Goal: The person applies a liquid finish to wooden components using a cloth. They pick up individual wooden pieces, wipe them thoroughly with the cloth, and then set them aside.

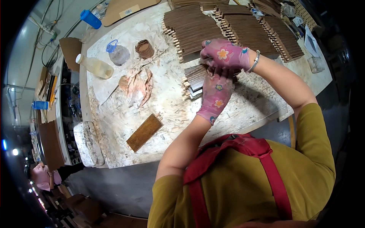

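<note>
My hands, in pink flowered gloves, meet above a small stack of dark wooden slats with pale peg ends (196, 77). My right hand (225, 55) is closed, its fingers curled at the tips of the left; whatever it grips is hidden. Fingers pressed together, my left hand (217, 90) reaches up under the right one and lies against the slats' right side. What its fingertips hold cannot be made out. Just beyond are long rows of similar brown slats (194, 32). A single lighter-brown wooden piece (144, 132) lies apart, nearer the table's front edge.
On the stained white table (175, 117) lie a crumpled cloth (140, 85), a brown-stained cup (144, 49), a blue-capped jar (119, 55) and a bottle of pale liquid (95, 67). A blue bottle (90, 19) stands at the back left. Another person (43, 176) is far off, lower left.
</note>
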{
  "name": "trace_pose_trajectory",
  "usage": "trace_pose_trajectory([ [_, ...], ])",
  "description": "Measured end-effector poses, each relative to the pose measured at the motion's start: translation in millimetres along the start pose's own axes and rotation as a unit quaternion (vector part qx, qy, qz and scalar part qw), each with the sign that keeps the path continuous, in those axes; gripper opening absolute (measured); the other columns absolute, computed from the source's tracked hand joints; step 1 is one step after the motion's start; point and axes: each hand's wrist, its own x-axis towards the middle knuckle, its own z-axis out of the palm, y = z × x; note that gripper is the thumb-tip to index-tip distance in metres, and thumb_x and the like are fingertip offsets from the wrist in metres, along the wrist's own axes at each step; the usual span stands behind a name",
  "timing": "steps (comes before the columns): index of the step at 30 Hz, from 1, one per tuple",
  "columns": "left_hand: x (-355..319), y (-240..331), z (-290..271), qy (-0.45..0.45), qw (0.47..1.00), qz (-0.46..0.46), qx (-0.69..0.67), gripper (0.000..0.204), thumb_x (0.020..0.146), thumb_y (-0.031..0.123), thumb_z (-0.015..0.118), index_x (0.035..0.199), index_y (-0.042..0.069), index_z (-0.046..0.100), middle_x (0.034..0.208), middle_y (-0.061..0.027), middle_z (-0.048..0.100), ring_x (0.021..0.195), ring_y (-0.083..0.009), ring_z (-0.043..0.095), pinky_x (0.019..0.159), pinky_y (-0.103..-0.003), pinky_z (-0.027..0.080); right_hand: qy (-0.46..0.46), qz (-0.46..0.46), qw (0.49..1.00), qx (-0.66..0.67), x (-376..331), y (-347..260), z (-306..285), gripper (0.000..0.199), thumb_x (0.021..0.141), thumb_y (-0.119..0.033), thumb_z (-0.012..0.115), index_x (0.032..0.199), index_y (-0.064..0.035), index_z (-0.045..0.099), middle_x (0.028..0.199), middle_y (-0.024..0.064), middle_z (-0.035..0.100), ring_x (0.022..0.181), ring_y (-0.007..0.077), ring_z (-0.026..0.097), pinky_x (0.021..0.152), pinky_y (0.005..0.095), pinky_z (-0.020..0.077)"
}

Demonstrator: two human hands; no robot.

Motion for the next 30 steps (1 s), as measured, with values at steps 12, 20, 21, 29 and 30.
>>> trace_pose_trajectory([
  [12,5,0,-4,-0.009,0.999,0.037,0.023,0.048,0.085,0.028,0.067,0.125,0.003,0.061,0.132,-0.0145,0.058,0.131,-0.0325,0.047,0.109,-0.05,0.037,0.065,0.014,0.998,0.002,-39,52,-4,0.028,0.09,-0.028,0.063,0.107,-0.0056,0.067,0.107,0.0165,0.065,0.106,0.0357,0.06,0.096,0.0435,0.0463],
  [20,-2,0,-6,-0.1,0.993,-0.041,-0.042,0.047,0.086,0.031,0.067,0.126,0.007,0.062,0.132,-0.0138,0.058,0.129,-0.028,0.05,0.108,-0.047,0.039,0.171,-0.165,0.971,0.002,-35,4,-5,0.026,0.089,-0.011,0.062,0.114,-0.0075,0.067,0.113,0.0152,0.062,0.097,0.0325,0.064,0.085,0.0402,0.0537],
  [21,-1,2,-5,-0.15,0.983,-0.071,-0.076,0.047,0.086,0.031,0.067,0.126,0.007,0.062,0.132,-0.0143,0.058,0.129,-0.0278,0.05,0.108,-0.047,0.039,0.105,-0.148,0.98,0.087,-33,-10,9,0.03,0.087,-0.015,0.067,0.116,-0.0091,0.066,0.119,0.0146,0.06,0.103,0.0324,0.062,0.087,0.0391,0.0527],
  [29,-1,2,1,-0.112,0.99,-0.054,-0.06,0.039,0.082,0.026,0.07,0.119,0.015,0.067,0.115,-0.0091,0.065,0.111,-0.03,0.059,0.098,-0.041,0.044,0.073,-0.21,0.966,-0.133,12,-17,22,0.029,0.084,-0.011,0.062,0.113,-0.0106,0.066,0.112,0.0136,0.06,0.097,0.0316,0.063,0.081,0.0403,0.0547],
  [30,-2,3,0,-0.086,0.996,-0.029,-0.027,0.037,0.082,0.026,0.07,0.117,0.015,0.068,0.113,-0.009,0.066,0.109,-0.0297,0.06,0.097,-0.043,0.045,0.065,-0.167,0.981,-0.078,16,-13,24,0.028,0.084,-0.011,0.062,0.112,-0.0105,0.066,0.112,0.0135,0.06,0.097,0.032,0.063,0.081,0.0401,0.0546],
])
